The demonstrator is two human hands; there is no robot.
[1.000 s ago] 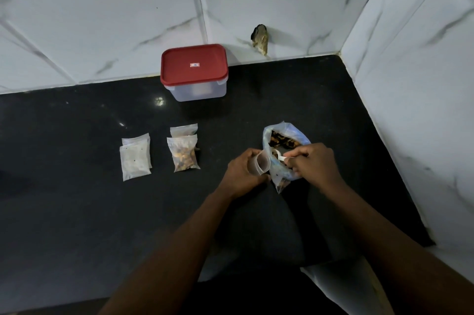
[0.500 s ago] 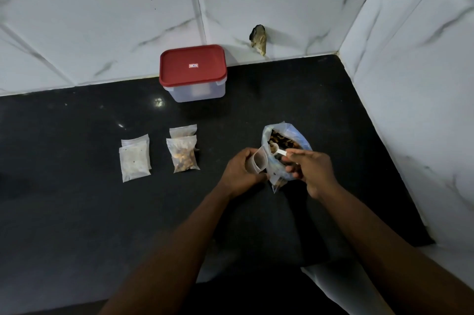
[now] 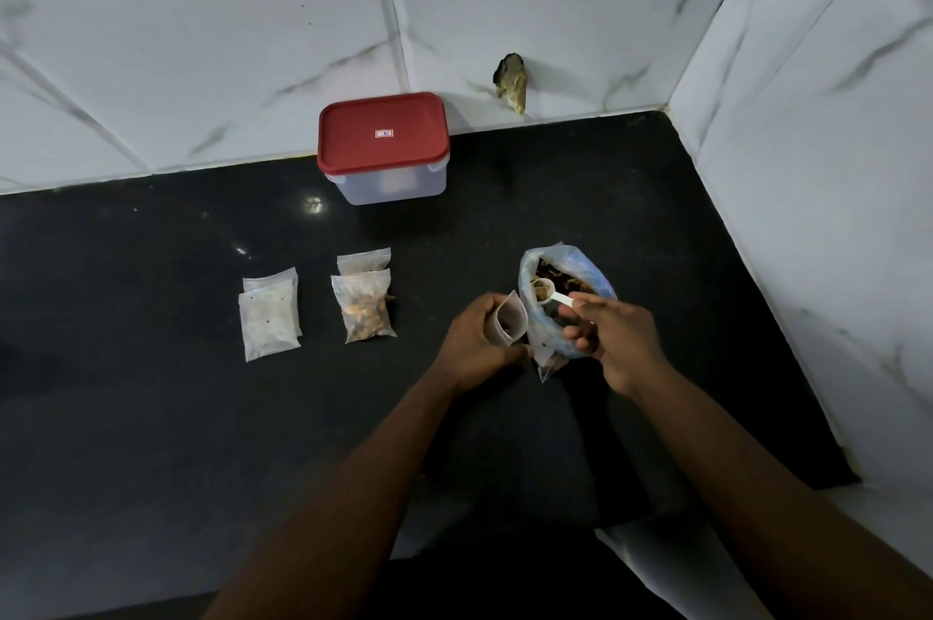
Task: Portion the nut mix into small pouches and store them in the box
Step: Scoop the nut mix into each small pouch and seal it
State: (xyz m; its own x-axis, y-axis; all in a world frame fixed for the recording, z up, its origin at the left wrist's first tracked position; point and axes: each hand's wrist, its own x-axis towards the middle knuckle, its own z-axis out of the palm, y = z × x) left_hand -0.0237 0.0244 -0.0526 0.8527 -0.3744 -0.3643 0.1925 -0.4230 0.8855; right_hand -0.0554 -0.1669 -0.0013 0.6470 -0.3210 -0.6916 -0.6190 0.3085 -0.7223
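- Head cam: L hand (image 3: 479,336) grips small clear pouch (image 3: 511,319), mouth open; R hand (image 3: 613,342) pinches loaded white plastic scoop (image 3: 550,297) over clear nut-mix bag (image 3: 570,276).
- Filled pouches (image 3: 362,311) on black counter (image 3: 151,417); red-lidded box (image 3: 383,140) closed, so storing's left.

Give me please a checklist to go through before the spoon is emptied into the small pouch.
1. Spoon loaded: ok. The spoon, pinched by the right hand, carries nut mix.
2. Pouch mouth open: ok. The left hand holds the small pouch with its mouth open.
3. Spoon over the pouch mouth: not ok. It is over the big bag, beside the pouch.
4. Big bag steady: cannot tell. What props it up is hidden.
5. Box ready for pouches: not ok. The red lid is on the box.
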